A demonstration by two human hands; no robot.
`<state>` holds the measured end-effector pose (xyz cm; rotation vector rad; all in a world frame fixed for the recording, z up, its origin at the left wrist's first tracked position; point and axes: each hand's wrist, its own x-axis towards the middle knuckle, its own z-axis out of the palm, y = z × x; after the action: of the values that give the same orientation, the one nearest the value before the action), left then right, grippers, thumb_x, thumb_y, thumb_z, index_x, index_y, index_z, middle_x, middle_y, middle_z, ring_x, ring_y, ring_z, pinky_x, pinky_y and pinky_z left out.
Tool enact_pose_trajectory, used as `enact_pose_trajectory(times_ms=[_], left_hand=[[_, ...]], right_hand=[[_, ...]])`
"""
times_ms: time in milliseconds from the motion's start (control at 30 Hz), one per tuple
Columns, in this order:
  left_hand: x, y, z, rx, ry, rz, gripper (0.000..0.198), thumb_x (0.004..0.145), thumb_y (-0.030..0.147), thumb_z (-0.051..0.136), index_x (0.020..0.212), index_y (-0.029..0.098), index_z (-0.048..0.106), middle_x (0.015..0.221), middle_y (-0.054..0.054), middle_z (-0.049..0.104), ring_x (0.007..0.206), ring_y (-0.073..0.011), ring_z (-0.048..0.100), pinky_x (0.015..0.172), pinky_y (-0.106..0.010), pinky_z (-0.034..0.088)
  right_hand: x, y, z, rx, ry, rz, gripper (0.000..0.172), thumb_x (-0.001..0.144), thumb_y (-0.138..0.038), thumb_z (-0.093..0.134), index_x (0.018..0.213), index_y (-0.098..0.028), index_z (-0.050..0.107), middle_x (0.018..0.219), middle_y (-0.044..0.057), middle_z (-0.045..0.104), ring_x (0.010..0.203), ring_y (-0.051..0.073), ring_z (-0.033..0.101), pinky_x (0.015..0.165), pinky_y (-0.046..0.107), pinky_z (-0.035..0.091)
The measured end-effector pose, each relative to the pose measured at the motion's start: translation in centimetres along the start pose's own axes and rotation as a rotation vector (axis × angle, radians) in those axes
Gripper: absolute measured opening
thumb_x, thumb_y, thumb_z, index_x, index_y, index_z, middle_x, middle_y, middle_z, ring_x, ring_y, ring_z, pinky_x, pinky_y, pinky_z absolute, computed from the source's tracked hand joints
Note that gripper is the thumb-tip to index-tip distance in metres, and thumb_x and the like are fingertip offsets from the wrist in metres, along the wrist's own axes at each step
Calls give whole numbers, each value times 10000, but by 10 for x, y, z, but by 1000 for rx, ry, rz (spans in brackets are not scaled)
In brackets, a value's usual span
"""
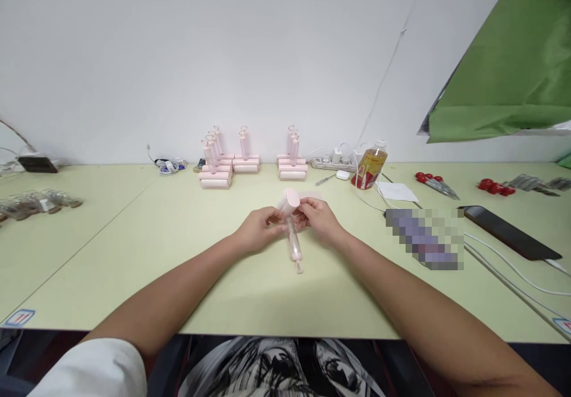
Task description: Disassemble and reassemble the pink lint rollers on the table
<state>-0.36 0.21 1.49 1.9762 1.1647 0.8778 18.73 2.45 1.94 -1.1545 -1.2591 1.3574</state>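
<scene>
Above the middle of the table is a pale pink lint roller [293, 245] with a clear handle, its roller head away from me and its looped handle end toward me. My left hand [263, 227] closes its fingers and thumb on the roller where head and handle meet. From the other side, my right hand [319, 219] pinches at the head's right edge. A faint translucent piece [311, 195] shows just behind my right fingers; I cannot make out what it is. Farther back, several similar pink lint rollers [215, 180] rest on their heads with handles upright.
A drink bottle [371, 165] and a power strip [332, 163] with white cables stand near the wall. To the right lie a white paper [398, 191], a blurred-out object [422, 239], a phone [508, 232] and red-ended tools [435, 184]. Small jars [38, 203] line the left.
</scene>
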Motion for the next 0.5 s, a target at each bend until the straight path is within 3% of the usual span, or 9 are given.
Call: enact_pose_trajectory(times_ms=[167, 300, 400, 500], left_hand=[[-1, -2, 7, 143, -154, 105, 279, 778, 402, 655, 980, 210, 670, 955, -38, 705, 831, -216, 635, 720, -319, 487], [-3, 6, 5, 208, -174, 286, 228, 845, 322, 573, 1034, 250, 678, 1078, -37, 695, 1001, -231, 621, 860, -347, 477], [-2, 6, 2, 248, -46, 319, 161, 859, 297, 540, 930, 229, 667, 1035, -56, 691, 986, -223, 616, 875, -358, 470], [1, 0, -4, 277, 266, 226, 145, 862, 322, 523, 832, 197, 592, 882, -58, 652, 825, -185, 596, 775, -332, 475]], right_hand=[[-3, 10, 1, -144, -91, 6, 245, 815, -429, 600, 869, -193, 560, 784, 25, 617, 594, 136, 587, 448, 243, 516], [-7, 14, 0, -287, -153, -63, 478, 725, -464, 723, 1113, -255, 536, 945, 15, 618, 563, 106, 587, 399, 205, 469], [-10, 12, -1, -340, -207, -77, 497, 733, -408, 724, 1171, -277, 532, 880, -16, 616, 437, 55, 501, 330, 166, 370], [-11, 7, -3, -249, -252, -31, 454, 771, -385, 682, 1173, -257, 513, 773, -30, 620, 383, 67, 494, 298, 169, 343]])
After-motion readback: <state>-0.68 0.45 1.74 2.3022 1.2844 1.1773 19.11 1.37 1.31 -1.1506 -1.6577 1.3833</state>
